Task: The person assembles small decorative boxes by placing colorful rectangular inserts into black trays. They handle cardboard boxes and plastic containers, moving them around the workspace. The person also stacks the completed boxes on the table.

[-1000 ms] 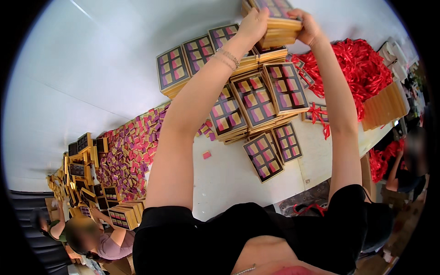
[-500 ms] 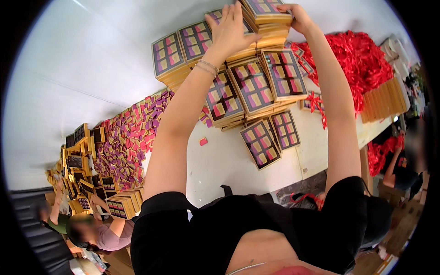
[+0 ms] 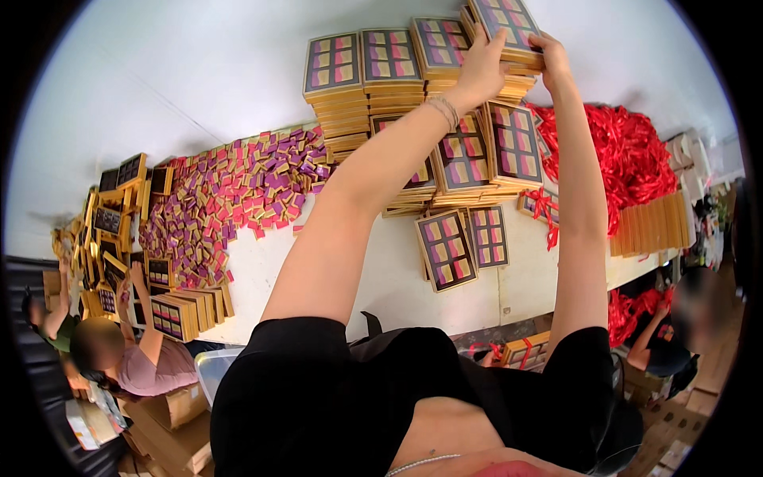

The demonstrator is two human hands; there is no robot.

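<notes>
Head view: left hand (image 3: 482, 71) and right hand (image 3: 555, 61) pinch flat, rectangular gold-edged boxes (image 3: 507, 20) near glossy ribbon (image 3: 616, 155).

Bright, even light fills the room around me, glinting off the heap of glossy red ribbon (image 3: 628, 159); the long white counter (image 3: 373, 278) bends toward rounded black corners.

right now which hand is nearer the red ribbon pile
Right. The right hand is at the right edge of the rear box stack, beside the red ribbon pile; the left hand is at that stack's left side, farther away.
</notes>
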